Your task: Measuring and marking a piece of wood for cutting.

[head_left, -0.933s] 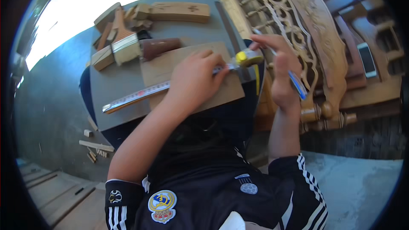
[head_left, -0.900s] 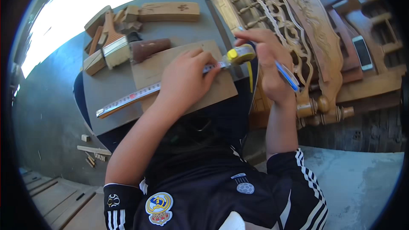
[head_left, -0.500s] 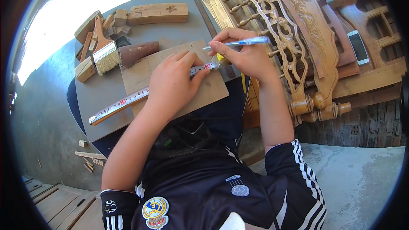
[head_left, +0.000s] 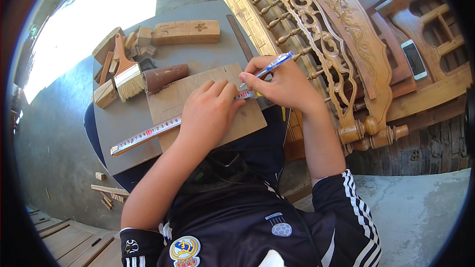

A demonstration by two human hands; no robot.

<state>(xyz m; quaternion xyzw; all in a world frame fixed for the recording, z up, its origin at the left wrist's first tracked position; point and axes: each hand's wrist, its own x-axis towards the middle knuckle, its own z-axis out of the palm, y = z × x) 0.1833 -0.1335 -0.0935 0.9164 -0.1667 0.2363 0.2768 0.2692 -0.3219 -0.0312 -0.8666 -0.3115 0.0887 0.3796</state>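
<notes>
My left hand (head_left: 210, 111) lies over a silver tape measure (head_left: 146, 134), fingers curled, pressing it across a thin plywood piece (head_left: 242, 123). The tape runs from the lower left to beneath my right hand, where its yellow case is mostly hidden. My right hand (head_left: 277, 86) grips a blue-and-clear pen (head_left: 279, 60), its tip down at the tape near the plywood's right side. The plywood rests on a grey board (head_left: 118, 118). Just beyond it are a wide paintbrush (head_left: 127, 81) and a worn brown cylindrical piece (head_left: 166, 75).
Wood blocks (head_left: 185, 30) and a metal strip (head_left: 237, 34) sit at the back of the grey board. Carved wooden furniture (head_left: 361, 54) fills the right, with a white phone (head_left: 413, 59) on it. Offcuts (head_left: 104, 188) lie on the floor at lower left.
My right hand has moved left and turned the pen, bringing its tip down beside the tape. My left hand stays on the tape; the whole view has shifted slightly.
</notes>
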